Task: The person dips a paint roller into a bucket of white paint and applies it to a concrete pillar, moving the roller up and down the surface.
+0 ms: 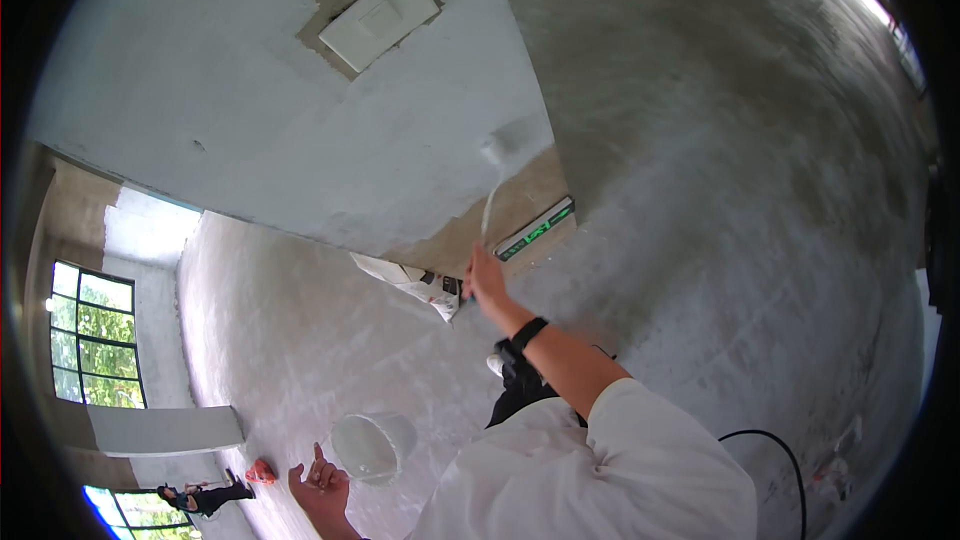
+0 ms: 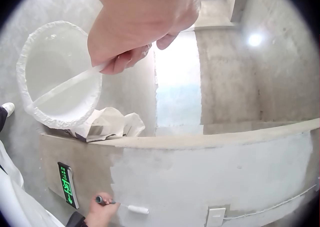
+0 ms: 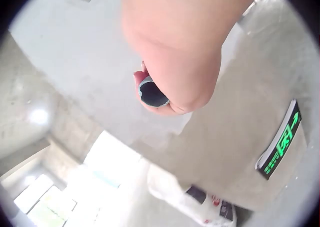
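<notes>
I see the wall (image 1: 250, 110) mostly coated white, with a bare brown strip left along its lower edge by the green exit sign (image 1: 537, 230). The white bucket (image 1: 372, 445) hangs from my left hand (image 1: 320, 485), fingers curled round its thin handle. The paint roller (image 1: 515, 140) presses on the wall at the painted patch's edge; my right hand (image 1: 485, 280) grips its handle

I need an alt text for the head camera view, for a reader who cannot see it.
A person's right hand holds a paint roller against a partly painted wall, near a green exit sign. The left hand holds a white bucket.
</notes>
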Tool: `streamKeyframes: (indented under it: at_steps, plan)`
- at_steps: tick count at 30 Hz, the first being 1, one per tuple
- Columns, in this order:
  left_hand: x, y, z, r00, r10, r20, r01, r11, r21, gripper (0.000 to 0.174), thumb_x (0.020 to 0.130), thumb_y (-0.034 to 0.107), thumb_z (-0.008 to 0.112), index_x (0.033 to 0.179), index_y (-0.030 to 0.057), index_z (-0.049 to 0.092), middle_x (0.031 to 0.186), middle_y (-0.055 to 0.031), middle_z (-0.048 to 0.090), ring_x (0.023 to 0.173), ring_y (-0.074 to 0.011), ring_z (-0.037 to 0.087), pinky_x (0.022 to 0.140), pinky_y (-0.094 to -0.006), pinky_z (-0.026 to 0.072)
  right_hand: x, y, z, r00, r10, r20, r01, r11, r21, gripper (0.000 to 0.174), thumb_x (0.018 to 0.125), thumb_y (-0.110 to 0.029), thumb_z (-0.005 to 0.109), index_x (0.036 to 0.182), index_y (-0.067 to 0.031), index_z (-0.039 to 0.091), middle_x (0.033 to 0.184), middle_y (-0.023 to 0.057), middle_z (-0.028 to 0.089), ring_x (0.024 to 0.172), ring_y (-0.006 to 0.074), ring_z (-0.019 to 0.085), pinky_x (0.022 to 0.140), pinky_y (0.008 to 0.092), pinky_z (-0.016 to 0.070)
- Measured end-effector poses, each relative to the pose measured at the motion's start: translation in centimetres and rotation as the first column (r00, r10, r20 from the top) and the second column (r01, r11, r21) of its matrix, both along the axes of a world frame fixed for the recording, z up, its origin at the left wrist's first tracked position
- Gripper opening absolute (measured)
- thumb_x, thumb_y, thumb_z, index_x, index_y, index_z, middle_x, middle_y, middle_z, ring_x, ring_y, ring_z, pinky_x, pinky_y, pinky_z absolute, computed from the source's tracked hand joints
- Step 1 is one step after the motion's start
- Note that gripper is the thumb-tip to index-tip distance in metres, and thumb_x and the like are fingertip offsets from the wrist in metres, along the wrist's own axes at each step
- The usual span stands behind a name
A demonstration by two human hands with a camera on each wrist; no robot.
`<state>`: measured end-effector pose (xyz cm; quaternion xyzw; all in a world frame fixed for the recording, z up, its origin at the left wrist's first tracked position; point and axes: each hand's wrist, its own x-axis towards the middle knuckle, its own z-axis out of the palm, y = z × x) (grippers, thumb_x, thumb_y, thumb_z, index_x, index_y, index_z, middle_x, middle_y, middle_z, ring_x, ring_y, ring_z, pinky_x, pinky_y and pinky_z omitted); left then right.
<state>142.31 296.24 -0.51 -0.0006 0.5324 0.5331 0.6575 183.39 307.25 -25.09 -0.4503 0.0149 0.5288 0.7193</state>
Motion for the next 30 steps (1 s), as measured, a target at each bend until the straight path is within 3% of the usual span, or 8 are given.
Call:
streamKeyframes:
  at_steps: [5,8,10,15,21,23,25,30]
  plan:
    - [0.2,-0.1,0.6,1.0,-0.002,-0.025,0.003,1.0,0.022,0.054,0.081,0.03,0.056,0.127,0.0016,0.051,0.06,0.0062,0.032,0.047,-0.0076,0.031,0.051,-0.0257,0.0295,-1.5,-1.2,0.0,0.99,0.131,-0.055,-0.132,0.991,-0.03,0.05,0.103,-0.05,0.04,0.074,-0.01,0.045,0.052,0.001,0.04,0.041,0.0139,0.044,0.039,0.03,0.0378]
    - [-0.2,-0.7,0.7,1.0,0.0,-0.027,0.001,1.0,0.02,0.054,0.08,0.03,0.057,0.125,0.0013,0.052,0.059,0.0067,0.032,0.046,-0.0074,0.032,0.051,-0.0255,0.0295,4.9,-0.7,-1.7,0.992,-0.06,0.107,0.055,0.997,0.045,0.049,0.102,-0.051,0.041,0.073,-0.0125,0.045,0.054,0.0004,0.041,0.042,0.0126,0.043,0.039,0.0296,0.0377]
    - [-0.2,-0.8,0.4,1.0,-0.007,-0.012,0.007,1.0,0.027,0.054,0.08,0.03,0.057,0.125,0.0013,0.052,0.059,0.0068,0.033,0.046,-0.0074,0.032,0.051,-0.0254,0.0295,9.1,0.4,-1.6,0.987,-0.14,-0.08,0.144,0.989,0.042,0.048,0.102,-0.051,0.041,0.073,-0.0132,0.045,0.053,0.0009,0.043,0.042,0.0128,0.045,0.039,0.0281,0.037]
    - [-0.6,-1.6,0.7,1.0,0.013,0.0,-0.013,0.999,0.036,0.054,0.079,0.03,0.06,0.125,0.0019,0.052,0.059,0.0062,0.036,0.046,-0.0074,0.033,0.051,-0.0252,0.0291,-0.7,3.4,-3.4,0.984,-0.145,0.103,0.139,0.988,0.064,0.045,0.103,-0.05,0.041,0.081,-0.0108,0.044,0.053,-0.0012,0.037,0.039,0.0134,0.042,0.037,0.0297,0.0354]
    - [-0.2,-1.5,2.4,0.998,0.032,-0.049,-0.032,0.999,0.01,0.052,0.079,0.029,0.057,0.123,0.001,0.055,0.058,0.0053,0.037,0.047,-0.0075,0.031,0.052,-0.0247,0.0295,-9.6,0.5,-4.5,0.983,0.15,-0.106,-0.146,0.988,0.048,0.051,0.103,-0.05,0.042,0.073,-0.0086,0.045,0.05,0.0015,0.043,0.036,0.0148,0.044,0.034,0.0302,0.0351]
    - [0.1,-1.4,2.6,0.998,0.019,-0.061,-0.019,1.0,-0.001,0.052,0.08,0.029,0.057,0.123,0.0011,0.055,0.058,0.0053,0.036,0.047,-0.0075,0.031,0.052,-0.0248,0.0295,-6.7,1.0,-7.0,0.976,0.038,0.214,-0.037,0.999,-0.005,0.05,0.103,-0.05,0.043,0.072,-0.0096,0.043,0.05,0.0006,0.041,0.037,0.0139,0.044,0.034,0.0307,0.035]
    - [0.3,-1.1,2.3,0.998,0.009,-0.063,-0.009,1.0,-0.012,0.052,0.08,0.029,0.057,0.124,0.0011,0.055,0.058,0.0053,0.036,0.047,-0.0076,0.031,0.052,-0.0248,0.0295,-1.2,1.8,-7.2,0.97,-0.063,0.236,0.066,0.998,-0.005,0.05,0.102,-0.05,0.043,0.073,-0.0099,0.042,0.051,0.0,0.04,0.037,0.0133,0.043,0.035,0.0306,0.035]
    - [0.7,-1.2,1.8,0.995,-0.015,-0.102,0.013,1.0,-0.013,0.053,0.082,0.03,0.059,0.126,0.0008,0.052,0.06,0.0051,0.038,0.047,-0.0077,0.034,0.053,-0.025,0.0295,6.7,2.9,-2.5,0.978,-0.202,-0.049,0.204,0.978,0.047,0.051,0.103,-0.05,0.041,0.072,-0.0101,0.042,0.05,0.0003,0.04,0.037,0.0138,0.043,0.035,0.0301,0.0362]
